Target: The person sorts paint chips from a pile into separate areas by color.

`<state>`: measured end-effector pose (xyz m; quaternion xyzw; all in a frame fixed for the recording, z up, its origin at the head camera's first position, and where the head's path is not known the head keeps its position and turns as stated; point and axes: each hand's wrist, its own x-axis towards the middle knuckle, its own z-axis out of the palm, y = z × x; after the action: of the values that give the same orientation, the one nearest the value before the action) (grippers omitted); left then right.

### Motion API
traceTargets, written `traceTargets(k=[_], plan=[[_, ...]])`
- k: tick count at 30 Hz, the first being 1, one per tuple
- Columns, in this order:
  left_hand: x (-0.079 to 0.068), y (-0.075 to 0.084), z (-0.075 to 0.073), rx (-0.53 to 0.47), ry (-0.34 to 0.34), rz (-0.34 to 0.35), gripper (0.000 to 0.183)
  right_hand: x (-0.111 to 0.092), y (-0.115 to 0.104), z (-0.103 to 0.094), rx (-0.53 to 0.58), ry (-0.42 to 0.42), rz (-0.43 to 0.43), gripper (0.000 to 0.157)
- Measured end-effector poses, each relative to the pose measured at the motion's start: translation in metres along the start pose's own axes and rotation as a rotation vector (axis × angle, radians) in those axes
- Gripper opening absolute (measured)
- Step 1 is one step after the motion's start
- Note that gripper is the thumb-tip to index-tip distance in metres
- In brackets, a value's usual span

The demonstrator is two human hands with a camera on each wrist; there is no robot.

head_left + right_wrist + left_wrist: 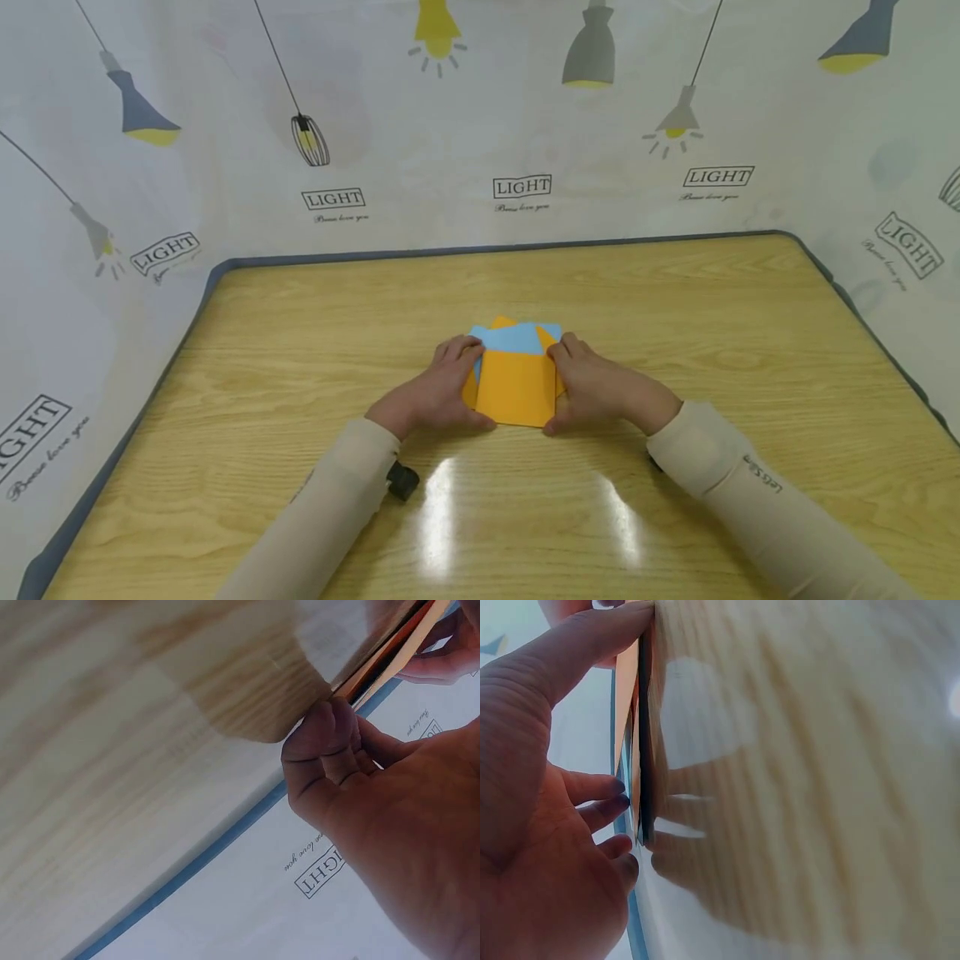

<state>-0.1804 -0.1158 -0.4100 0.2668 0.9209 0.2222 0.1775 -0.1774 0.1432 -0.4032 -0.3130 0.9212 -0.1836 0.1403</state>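
Note:
A loose stack of coloured paper sits on the table between both hands in the head view. On top lies an orange sheet (517,387), slightly bowed. Behind it shows a blue sheet (517,339), with more orange corners poking out at odd angles. My left hand (438,393) holds the stack's left side, thumb at the near corner and fingers farther back along the edge. Opposite it, my right hand (592,387) grips the right side, its thumb at the near right corner. The left wrist view shows the layered paper edges (635,742) edge-on, close over the tabletop.
The wooden table (300,333) has a dark blue-grey edge. Around it hangs a white cloth (427,142) printed with lamps and lettering. A small black object (402,481) shows beside the left sleeve.

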Motion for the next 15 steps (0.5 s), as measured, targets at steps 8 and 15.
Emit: traceTargets(k=[8,15], plan=[[0.0003,-0.0013,-0.0004,-0.01,-0.003,0.01,0.105,0.0001,0.003,-0.0009,0.02,0.016,-0.039,0.095],[0.0,-0.0041,-0.0005,0.001,0.011,0.05,0.106,-0.0005,0.0054,-0.0014,0.046,0.005,-0.039,0.096]])
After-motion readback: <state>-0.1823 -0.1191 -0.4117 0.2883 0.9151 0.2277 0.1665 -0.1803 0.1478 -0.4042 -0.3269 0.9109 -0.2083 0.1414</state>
